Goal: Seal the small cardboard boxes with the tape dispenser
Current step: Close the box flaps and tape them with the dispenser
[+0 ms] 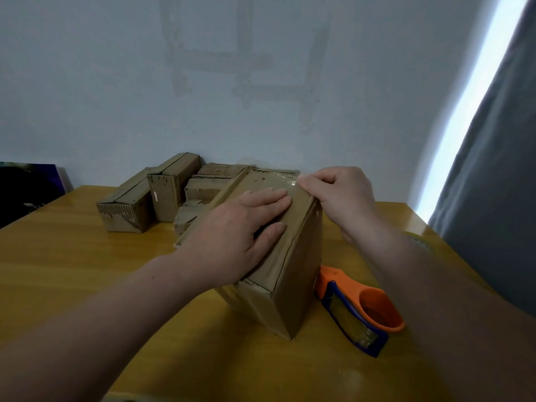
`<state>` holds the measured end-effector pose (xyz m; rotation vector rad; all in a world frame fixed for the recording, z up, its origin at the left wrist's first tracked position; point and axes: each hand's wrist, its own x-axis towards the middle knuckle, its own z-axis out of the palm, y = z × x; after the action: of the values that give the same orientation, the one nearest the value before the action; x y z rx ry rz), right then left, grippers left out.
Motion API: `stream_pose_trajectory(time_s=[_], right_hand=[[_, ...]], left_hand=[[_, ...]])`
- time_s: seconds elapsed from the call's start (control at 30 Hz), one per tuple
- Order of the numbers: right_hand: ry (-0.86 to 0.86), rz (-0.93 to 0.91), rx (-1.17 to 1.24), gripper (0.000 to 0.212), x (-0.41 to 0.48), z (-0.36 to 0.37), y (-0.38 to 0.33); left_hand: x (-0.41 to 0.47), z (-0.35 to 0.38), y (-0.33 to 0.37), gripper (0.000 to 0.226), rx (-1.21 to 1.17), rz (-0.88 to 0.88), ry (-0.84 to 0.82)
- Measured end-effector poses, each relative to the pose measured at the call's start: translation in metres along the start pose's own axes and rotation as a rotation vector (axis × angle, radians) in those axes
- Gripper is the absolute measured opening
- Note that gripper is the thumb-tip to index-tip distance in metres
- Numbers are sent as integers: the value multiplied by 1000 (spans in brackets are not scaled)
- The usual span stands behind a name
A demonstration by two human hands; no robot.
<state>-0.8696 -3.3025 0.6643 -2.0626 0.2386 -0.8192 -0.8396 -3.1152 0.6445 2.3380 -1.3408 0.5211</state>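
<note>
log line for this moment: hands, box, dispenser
left hand: flat on box top | right hand: pinches tape at far edge | dispenser: on table, right of box

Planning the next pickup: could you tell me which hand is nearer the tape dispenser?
Right. The right hand pinches the far right edge of the box, on the tape dispenser side; the left hand presses flat on top, farther left.

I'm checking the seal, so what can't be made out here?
Head view:
Seam on the box: covered by the left hand.
Whether the right hand pinches tape: hidden by its curled fingers.
Front of the tape dispenser: behind the box.
The rear boxes: partly behind the box.
The dark object, left: cut off by the frame edge.
</note>
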Motion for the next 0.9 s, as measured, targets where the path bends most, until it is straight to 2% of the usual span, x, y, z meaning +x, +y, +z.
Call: stream_pose_trajectory(time_s=[0.33, 0.4, 0.47, 0.53, 0.6, 0.67, 0.73, 0.83, 0.9], right_hand=[[57, -161, -125, 46, 0, 1, 2], [88, -179, -149, 55, -1, 3, 1], [117, -186, -173, 59, -1, 4, 0], [139, -198, -189, 59, -3, 5, -1], [161, -207, -188, 59, -6, 6, 0], [181, -211, -176, 58, -9, 7, 1], [188, -209, -158, 58, -10, 9, 1], [190, -210, -137, 58, -11, 12, -1], [205, -230, -108, 59, -13, 14, 0]], left_hand=[[0, -2, 1, 57, -21, 19, 30], [1, -4, -1, 47, -43, 27, 85], [1, -6, -4, 34, -22, 21, 212], [2, -12, -7, 24, 46, -82, 340], [5, -18, -13, 36, 80, -278, 375], [8, -21, -25, 67, 22, -456, 262], [10, -23, -33, 81, -113, -493, 95], [10, -20, -35, 68, -226, -405, -67], [9, -20, -35, 63, -227, -369, -79]])
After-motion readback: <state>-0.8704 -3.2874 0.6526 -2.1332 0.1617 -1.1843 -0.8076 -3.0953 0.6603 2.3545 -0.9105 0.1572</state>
